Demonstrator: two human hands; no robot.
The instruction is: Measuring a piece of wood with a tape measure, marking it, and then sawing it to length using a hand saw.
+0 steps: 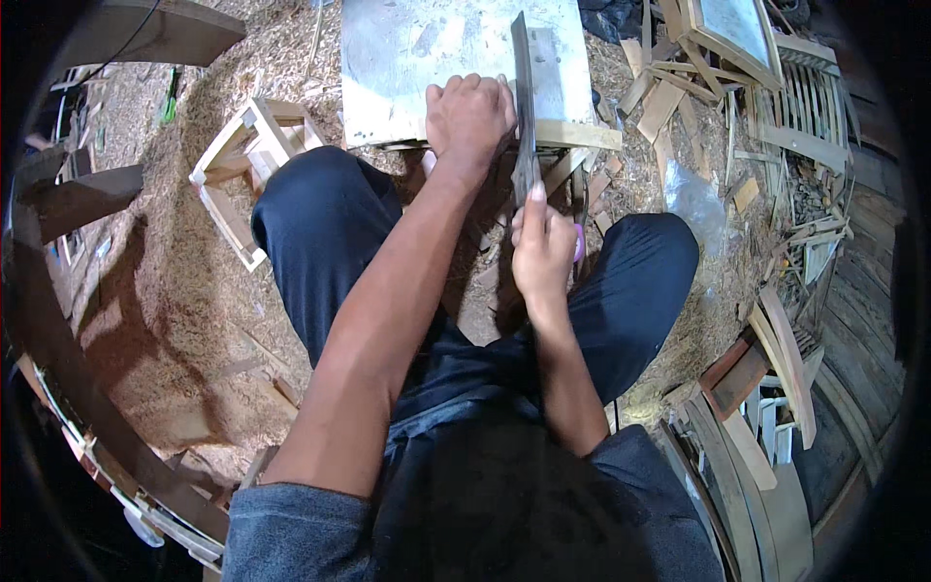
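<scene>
My left hand [469,121] is closed in a fist at the near edge of a pale worktable [398,58]. It presses on a light wooden strip [582,137] that lies along this edge and sticks out past the right corner; the hand hides part of the strip. My right hand [543,247] is wrapped round the handle of a hand saw, thumb on top. The saw's long dark blade [525,87] is seen nearly edge-on, points away from me and crosses the strip just right of my left fist. Its teeth cannot be made out.
Between my knees and the table lie wood scraps. A small purple object [579,242] shows beside my right hand. At left stands a wooden frame [233,218] on sawdust [184,320]. Wood offcuts [662,109], a clear plastic bag [693,209] and curved boards [786,364] lie at right.
</scene>
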